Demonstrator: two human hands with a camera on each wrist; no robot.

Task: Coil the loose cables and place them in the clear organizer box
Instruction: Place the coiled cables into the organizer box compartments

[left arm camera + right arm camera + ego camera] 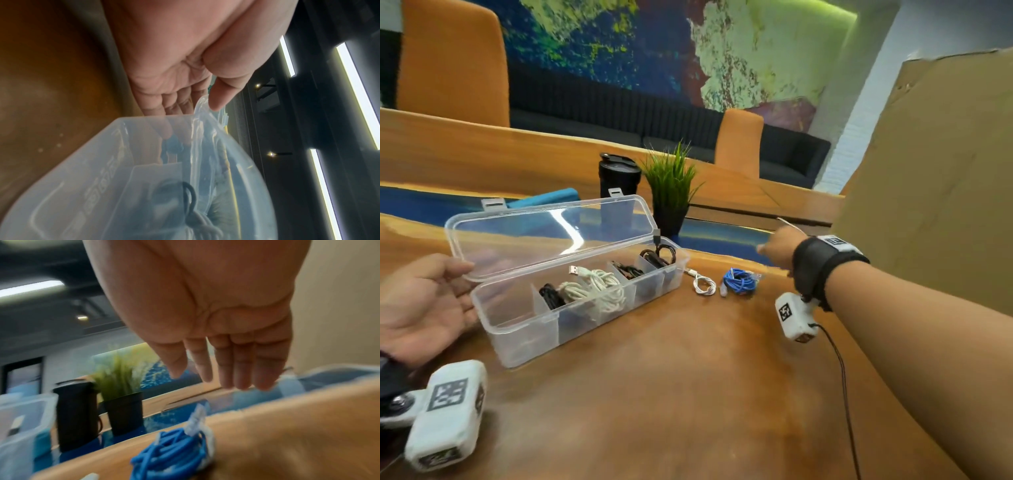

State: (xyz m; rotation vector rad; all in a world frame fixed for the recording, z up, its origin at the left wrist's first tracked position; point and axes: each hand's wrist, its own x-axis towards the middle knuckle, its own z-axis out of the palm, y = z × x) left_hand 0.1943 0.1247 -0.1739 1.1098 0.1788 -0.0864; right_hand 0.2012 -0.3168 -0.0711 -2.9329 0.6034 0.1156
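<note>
The clear organizer box (527, 329) stands on the wooden table with its lid (551, 236) raised. Its compartments hold a black coil (549, 294), a thick white coil (599, 284) and two dark coils (659, 257). My left hand (431, 301) is at the box's left end, thumb on the lid corner (202, 104), fingers straight along the end wall. Right of the box lie a small white cable (703, 284) and a bundled blue cable (739, 279). My right hand (777, 248) hovers just beyond the blue cable (174, 452), fingers (242, 382) straight and empty.
A black tumbler (619, 178) and a potted grass plant (671, 192) stand behind the box, with a teal item (544, 198) beside them. A tall cardboard sheet (928, 171) rises at the right. Bare wooden tabletop (688, 394) stretches in front.
</note>
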